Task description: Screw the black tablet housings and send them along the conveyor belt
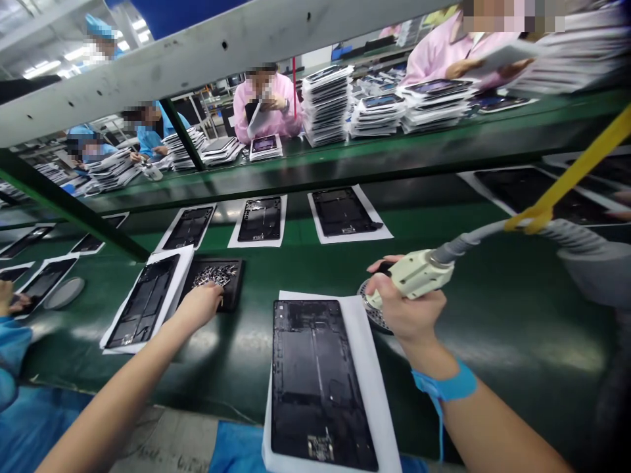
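My right hand (414, 312) is wrapped round a cream-coloured electric screwdriver (419, 272) with a grey cable. The tool's front end is over a round perforated dish (377, 318), partly hidden by my hand. My left hand (203, 302) is at a black tray (237, 282) of small metal parts (214, 274), with its fingers curled together at the near side of the pile. Whatever those fingertips may hold is hidden. Between my hands, closer to me, a black tablet housing (315, 374) lies on white paper (362, 355), its inner side up.
Another tablet housing (145, 302) on paper leans beside the tray. Several more housings (261, 220) lie in a row on the green bench (290, 266). A green post (98, 220) slants down at left; a yellow strap (582, 167) holds the cable. Co-workers sit around stacked papers (326, 108).
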A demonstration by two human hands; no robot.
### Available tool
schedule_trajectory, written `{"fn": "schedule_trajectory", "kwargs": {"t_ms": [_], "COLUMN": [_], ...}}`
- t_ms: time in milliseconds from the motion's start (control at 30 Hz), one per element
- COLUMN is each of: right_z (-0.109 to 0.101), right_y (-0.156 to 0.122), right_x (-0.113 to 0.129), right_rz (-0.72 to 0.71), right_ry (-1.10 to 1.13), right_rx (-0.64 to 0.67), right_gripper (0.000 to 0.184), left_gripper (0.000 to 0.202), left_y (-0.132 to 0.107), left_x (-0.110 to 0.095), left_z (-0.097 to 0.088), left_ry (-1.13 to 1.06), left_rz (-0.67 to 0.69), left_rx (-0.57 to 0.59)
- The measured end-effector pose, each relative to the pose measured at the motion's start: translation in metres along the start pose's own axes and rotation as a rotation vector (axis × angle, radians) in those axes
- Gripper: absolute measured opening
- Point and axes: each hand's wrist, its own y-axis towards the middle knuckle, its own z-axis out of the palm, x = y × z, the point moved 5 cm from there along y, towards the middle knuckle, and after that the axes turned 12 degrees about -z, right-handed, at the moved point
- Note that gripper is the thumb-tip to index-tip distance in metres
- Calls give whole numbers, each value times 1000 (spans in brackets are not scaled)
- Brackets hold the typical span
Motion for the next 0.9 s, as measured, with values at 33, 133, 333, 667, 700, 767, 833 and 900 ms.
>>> {"fn": "schedule_trajectory", "kwargs": {"t_ms": [33, 133, 333, 667, 700, 767, 833, 900], "right_z": [0, -1, -2, -2, -2, -2, -2, -2], "right_y": [0, 0, 1, 3, 3, 4, 4, 4], "right_x": [0, 0, 1, 4, 4, 5, 6, 6], "right_rz": [-5, -15, -20, -12, -11, -27, -62, -88], "right_ry": [-1, 4, 4, 0, -7, -25, -35, -30], "right_rx": [0, -9, -23, -27, -25, -28, -33, -33], "right_gripper": [22, 21, 21, 19, 19, 19, 19, 19], "left_gripper": [21, 19, 14, 28, 28, 29, 28, 26], "left_y": [7, 17, 8, -21, -21, -23, -27, -31], "left_x": [3, 5, -5, -98, -99, -99, -100, -101], "left_z": [3, 7, -17, 22, 29, 37, 40, 40], "left_ry": [21, 19, -252, -689, -654, -583, -519, -473], "left_rz": [9, 62, 120, 419, 431, 471, 523, 541], "left_rx": [23, 38, -66, -274, -319, -410, -495, -544]}}
